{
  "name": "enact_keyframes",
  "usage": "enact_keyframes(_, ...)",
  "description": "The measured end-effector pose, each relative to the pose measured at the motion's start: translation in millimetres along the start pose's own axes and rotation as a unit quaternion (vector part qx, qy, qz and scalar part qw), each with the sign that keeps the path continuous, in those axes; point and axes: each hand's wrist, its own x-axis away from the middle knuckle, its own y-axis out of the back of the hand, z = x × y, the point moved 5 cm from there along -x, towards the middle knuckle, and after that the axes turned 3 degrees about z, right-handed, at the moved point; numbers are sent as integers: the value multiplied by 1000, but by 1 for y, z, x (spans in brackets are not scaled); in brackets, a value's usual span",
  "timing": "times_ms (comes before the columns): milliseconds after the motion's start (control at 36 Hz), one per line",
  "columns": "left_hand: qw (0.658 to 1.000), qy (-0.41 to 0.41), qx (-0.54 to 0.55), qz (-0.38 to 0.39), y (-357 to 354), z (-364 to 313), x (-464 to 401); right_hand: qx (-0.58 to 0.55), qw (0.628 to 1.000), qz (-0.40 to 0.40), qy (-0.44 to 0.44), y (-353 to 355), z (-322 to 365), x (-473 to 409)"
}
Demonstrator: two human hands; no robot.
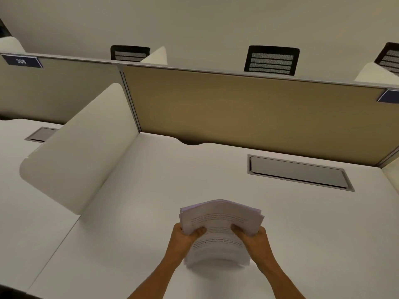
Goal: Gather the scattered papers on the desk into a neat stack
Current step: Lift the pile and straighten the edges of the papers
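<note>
You hold the stack of papers (221,231) upright between both hands, low and near the middle of the white surface (133,212). Your left hand (183,237) closes its grip on the left side of the stack, thumb pressed across the printed front sheet. Your right hand (254,236) closes on the right side the same way. The bottom edge of the stack looks blurred just above the surface; you cannot tell whether it touches. The top edges fan slightly and do not line up. A grey cable hatch (299,172) sits well apart to the upper right, before the tan partition (248,108). A white divider (79,147) stands to the left.
</note>
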Motion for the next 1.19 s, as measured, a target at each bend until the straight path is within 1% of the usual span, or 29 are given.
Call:
enact_keyframes(56,1000,-6,5,-9,-1,0,-1,-8,1000,-9,4,3,2,0)
enact_keyframes(194,999,-38,14,5,0,-6,-1,-22,1000,-6,11,12,1,0)
enact_keyframes(250,1000,-20,9,9,-3,2,0,-12,1000,1,1,11,-3,2)
enact_keyframes(361,999,43,-21,18,-10,28,2,22,999,26,-22,4,-21,5)
enact_keyframes(444,998,53,-22,19,-12,31,2,24,999,14,-27,3,-25,7)
enact_keyframes(583,999,31,-12,-8,-11,20,1,11,999,-32,-20,8,-18,7)
enact_keyframes(750,999,-33,16,-39,-8,7,1,27,999,-20,29,7,-3,8)
enact_keyframes(806,999,-20,1,-39,-8,15,1,50,999,-17,15,7,-7,7)
enact_keyframes(889,999,34,-37,-21,-8,37,5,88,996,-10,-19,6,-21,5)
enact_keyframes(944,998,38,-43,-15,-5,43,6,100,994,-14,-31,7,-24,3)
enact_keyframes(1028,999,8,-40,-16,2,25,0,146,989,-6,-27,9,-14,-2)
enact_keyframes(1111,997,-67,-33,-33,17,-14,-13,210,978,9,-9,15,3,-8)
enact_keyframes(1139,993,-101,-52,-42,23,-29,-17,236,972,16,3,17,11,-10)
enact_keyframes(1194,973,-176,-148,-39,32,-61,-25,292,955,30,32,19,27,-15)
